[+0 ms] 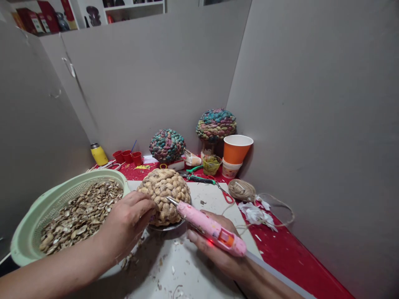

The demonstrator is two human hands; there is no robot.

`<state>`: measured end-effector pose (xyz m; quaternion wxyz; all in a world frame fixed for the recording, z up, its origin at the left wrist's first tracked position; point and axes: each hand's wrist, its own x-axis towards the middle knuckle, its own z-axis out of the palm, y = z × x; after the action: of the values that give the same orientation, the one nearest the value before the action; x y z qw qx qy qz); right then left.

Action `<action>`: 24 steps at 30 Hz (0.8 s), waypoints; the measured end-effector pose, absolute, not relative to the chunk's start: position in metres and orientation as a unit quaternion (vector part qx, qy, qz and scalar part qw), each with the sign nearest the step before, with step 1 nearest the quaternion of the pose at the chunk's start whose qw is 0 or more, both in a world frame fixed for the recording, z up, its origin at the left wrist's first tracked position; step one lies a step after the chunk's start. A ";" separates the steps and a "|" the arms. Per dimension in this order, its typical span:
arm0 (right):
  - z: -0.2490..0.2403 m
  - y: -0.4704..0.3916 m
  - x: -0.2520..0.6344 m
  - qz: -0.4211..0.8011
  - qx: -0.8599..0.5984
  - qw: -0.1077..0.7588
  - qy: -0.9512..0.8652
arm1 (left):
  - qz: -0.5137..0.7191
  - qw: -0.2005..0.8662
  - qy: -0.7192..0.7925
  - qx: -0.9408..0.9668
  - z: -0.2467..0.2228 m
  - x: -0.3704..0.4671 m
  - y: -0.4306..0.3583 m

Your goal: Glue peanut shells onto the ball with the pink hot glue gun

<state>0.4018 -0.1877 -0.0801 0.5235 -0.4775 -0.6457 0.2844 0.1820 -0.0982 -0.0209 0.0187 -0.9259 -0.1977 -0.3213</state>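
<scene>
A dome covered in peanut shells [170, 191] sits on a shiny metal dish [170, 227] in front of me. My right hand [215, 245] is wrapped round a pink hot glue gun [208, 224], its metal nozzle over the dome's surface. A red light glows on the gun's side. At the dome's left side is my left hand [134, 216], fingers curled in against the shells. Its fingertips are hidden, so I cannot make out what they pinch.
To the left stands a green colander [25, 236] full of shell pieces [84, 211]. Behind are two coloured domes [167, 145] [216, 124], paper cups [237, 149], red-handled scissors [227, 196] and green-handled pliers [199, 179]. Twine [241, 190] and crumpled tissue [257, 216] lie right. Grey panels [311, 124] enclose the table.
</scene>
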 end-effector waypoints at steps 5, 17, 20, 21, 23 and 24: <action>-0.082 -0.187 0.403 0.296 -0.458 0.534 -0.646 | -0.359 0.071 -0.192 -0.911 -0.031 0.180 -0.101; -0.079 -0.188 0.403 0.290 -0.467 0.519 -0.655 | -0.435 0.057 -0.234 -0.867 -0.055 0.178 -0.106; -0.080 -0.188 0.403 0.295 -0.467 0.518 -0.653 | -0.452 0.070 -0.266 -0.849 -0.055 0.178 -0.108; -0.080 -0.188 0.404 0.295 -0.466 0.520 -0.652 | -0.451 0.069 -0.273 -0.847 -0.055 0.179 -0.108; -0.080 -0.188 0.404 0.296 -0.463 0.526 -0.649 | -0.443 0.064 -0.281 -0.849 -0.053 0.181 -0.108; -0.080 -0.188 0.404 0.294 -0.461 0.535 -0.644 | -0.440 0.060 -0.280 -0.851 -0.053 0.183 -0.108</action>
<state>0.4035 -0.1879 -0.0801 0.5352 -0.4613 -0.6438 0.2938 0.1828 -0.1083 -0.0528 0.0599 -0.8513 -0.2800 -0.4396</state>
